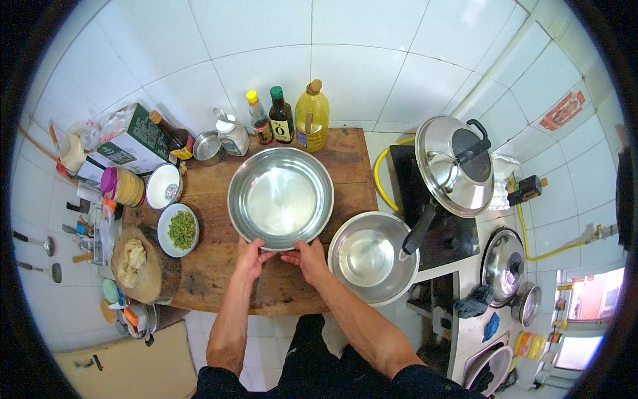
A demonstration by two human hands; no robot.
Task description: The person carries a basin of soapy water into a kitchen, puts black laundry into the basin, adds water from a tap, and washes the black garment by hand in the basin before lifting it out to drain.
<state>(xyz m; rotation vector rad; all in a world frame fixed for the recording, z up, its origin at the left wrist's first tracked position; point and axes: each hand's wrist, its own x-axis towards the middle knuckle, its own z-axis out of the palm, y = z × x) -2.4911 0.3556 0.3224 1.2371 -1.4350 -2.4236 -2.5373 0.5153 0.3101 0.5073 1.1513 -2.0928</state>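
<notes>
A wide stainless steel basin (281,204) sits at the middle of the wooden table, with what may be a little water or just shine on its bottom. My left hand (253,259) holds its near rim, thumb on the edge and fingers beneath. Close beside it my right hand (308,258) grips the same rim in the same way. To the right of my right hand stands a second steel basin (344,279), partly over the table's edge. Left of the first basin is a white bowl of chopped green vegetable (181,229).
Pickled-looking vegetable pieces (132,257) lie on a round wooden chopping block (154,279). Bottles, including a yellow oil bottle (312,117), line the wall. A lidded wok (453,167) stands on the black stove (443,244), its handle (419,229) jutting over the second basin. A yellow gas hose (381,179) runs alongside.
</notes>
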